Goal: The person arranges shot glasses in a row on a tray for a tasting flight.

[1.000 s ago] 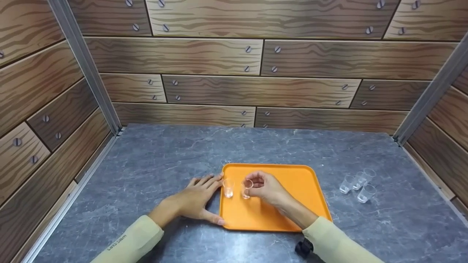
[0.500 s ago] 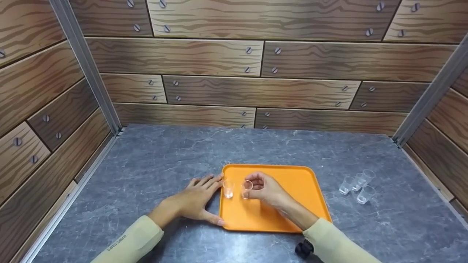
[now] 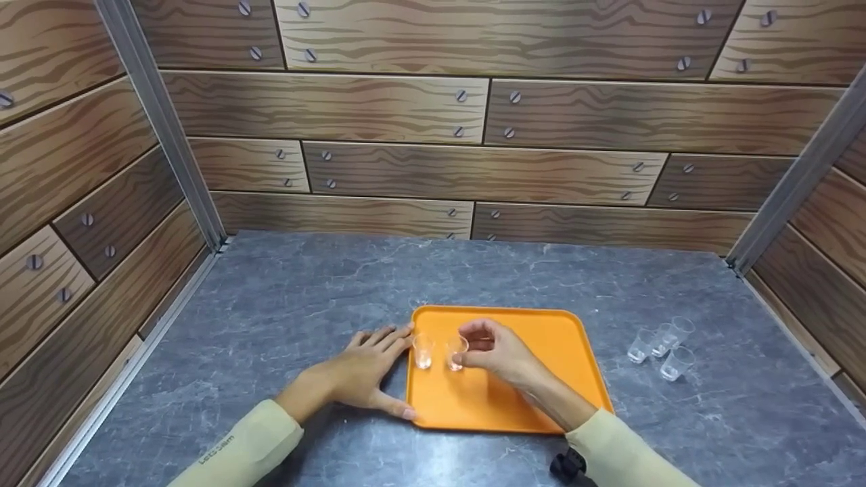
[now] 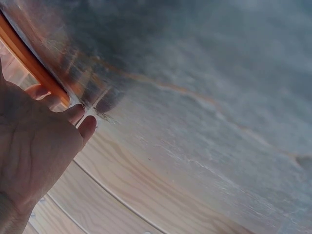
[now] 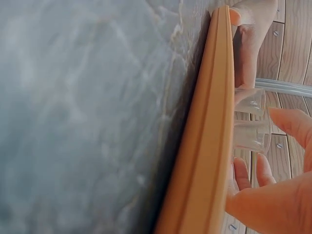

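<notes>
An orange tray [image 3: 534, 385] lies on the grey stone-pattern table [image 3: 304, 297]. Two small clear cups stand near its left rim: the left cup [image 3: 423, 352] is free, and my right hand [image 3: 475, 348] pinches the right cup [image 3: 455, 353] with curled fingers. The right wrist view shows the same two, the free cup [image 5: 251, 100] and the pinched cup [image 5: 252, 135], beyond the tray rim [image 5: 209, 136], with my fingers [image 5: 292, 124] around the nearer one. My left hand [image 3: 379, 365] lies flat on the table, fingers and thumb against the tray's left edge [image 4: 29, 61].
Three more clear cups [image 3: 659, 346] stand in a cluster on the table to the right of the tray. Wood-pattern walls close in the table at the back and both sides. A small black object [image 3: 567, 465] sits at my right sleeve.
The cup in my right hand has gone from slightly tilted to upright on the tray beside the other cup. My left hand has not moved.
</notes>
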The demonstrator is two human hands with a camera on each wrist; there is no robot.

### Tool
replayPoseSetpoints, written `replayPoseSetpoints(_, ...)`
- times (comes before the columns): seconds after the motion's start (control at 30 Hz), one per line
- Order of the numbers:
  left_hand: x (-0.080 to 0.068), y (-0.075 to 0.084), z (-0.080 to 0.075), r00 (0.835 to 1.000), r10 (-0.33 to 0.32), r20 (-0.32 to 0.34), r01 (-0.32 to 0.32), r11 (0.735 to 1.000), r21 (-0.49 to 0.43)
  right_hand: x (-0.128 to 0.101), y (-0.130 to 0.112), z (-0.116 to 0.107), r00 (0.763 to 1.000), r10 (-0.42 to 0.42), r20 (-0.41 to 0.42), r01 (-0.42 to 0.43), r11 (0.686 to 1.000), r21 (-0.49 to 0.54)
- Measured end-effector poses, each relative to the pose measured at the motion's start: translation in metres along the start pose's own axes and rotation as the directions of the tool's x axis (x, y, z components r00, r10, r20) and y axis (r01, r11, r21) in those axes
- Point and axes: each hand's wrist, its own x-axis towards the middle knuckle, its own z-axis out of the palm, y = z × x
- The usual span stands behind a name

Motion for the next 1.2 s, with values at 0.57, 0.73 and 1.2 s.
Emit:
replayPoseSetpoints(0.57,0.000,0.000,-0.001,1.000,-0.004,0.005,0.004,1.000,0.009,-0.006,-0.009,-0.021,0.993,-0.002,-0.115,0.009,0.998,0.067)
replayPoseSetpoints(0.73,0.001,0.000,-0.001,1.000,0.013,-0.004,-0.013,1.000,0.009,-0.010,-0.011,-0.023,0.984,-0.031,-0.175,0.048,0.994,0.096)
replayPoseSetpoints(1.2,0.001,0.000,0.000,1.000,0.013,-0.002,-0.013,1.000,0.005,-0.022,-0.010,-0.034,0.970,-0.093,-0.224,0.115,0.990,0.083)
